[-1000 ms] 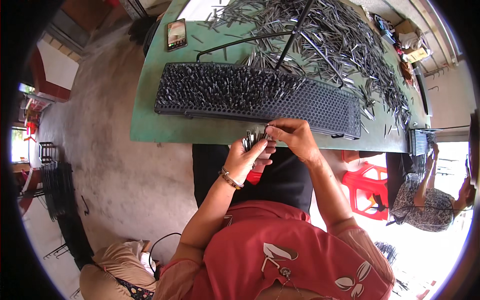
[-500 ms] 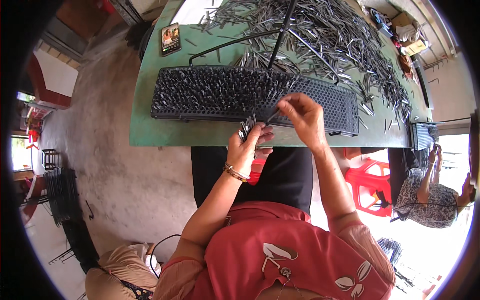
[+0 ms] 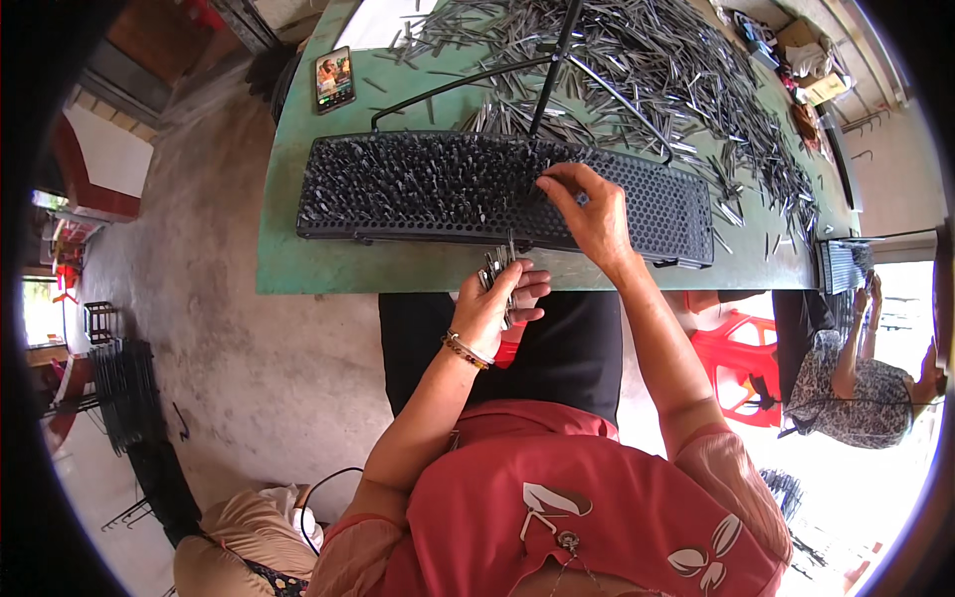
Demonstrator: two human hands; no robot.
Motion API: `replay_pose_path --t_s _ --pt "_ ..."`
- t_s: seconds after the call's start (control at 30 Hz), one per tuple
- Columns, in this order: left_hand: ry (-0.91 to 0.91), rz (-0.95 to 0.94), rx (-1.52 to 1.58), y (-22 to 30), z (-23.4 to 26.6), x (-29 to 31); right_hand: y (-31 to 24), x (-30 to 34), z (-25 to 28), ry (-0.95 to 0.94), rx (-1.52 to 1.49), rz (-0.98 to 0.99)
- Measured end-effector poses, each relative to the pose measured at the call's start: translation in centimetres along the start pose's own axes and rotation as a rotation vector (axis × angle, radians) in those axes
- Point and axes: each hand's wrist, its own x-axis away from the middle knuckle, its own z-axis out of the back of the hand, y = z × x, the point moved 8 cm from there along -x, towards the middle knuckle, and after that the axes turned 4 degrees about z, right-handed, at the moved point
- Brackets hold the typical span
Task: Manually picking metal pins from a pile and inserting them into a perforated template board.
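A long black perforated panel lies across the near part of the green table. Thin dark strips stand upright in its holes over the left and middle; bare holes show on the right. My left hand, just in front of the panel's near edge, is closed around a bunch of thin metal strips, some fingers loosely bent. Over the panel's middle, where the strips give way to bare holes, my right hand pinches thumb and forefinger together. Whatever is between those fingertips is lost against the dark panel.
Loose strips are heaped across the back of the green table. A black metal frame rises behind the panel. A phone lies at the back left. Red stools and another person are to the right.
My right hand has moved up and left from near the left hand to the panel's middle. The dark strip it pinched before is no longer distinct. My left hand has barely moved.
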Motion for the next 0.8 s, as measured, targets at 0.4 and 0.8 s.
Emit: replay_pose_path --t_s 0.4,0.8 --pt "-0.004 0.026 0.007 -0.2 0.1 -0.1 -0.3 0.1 -0.4 0.068 0.056 0.072" --pt "0.001 0.029 -0.004 -0.3 0.2 -0.1 -1.8 0.5 -0.9 0.061 0.106 0.141"
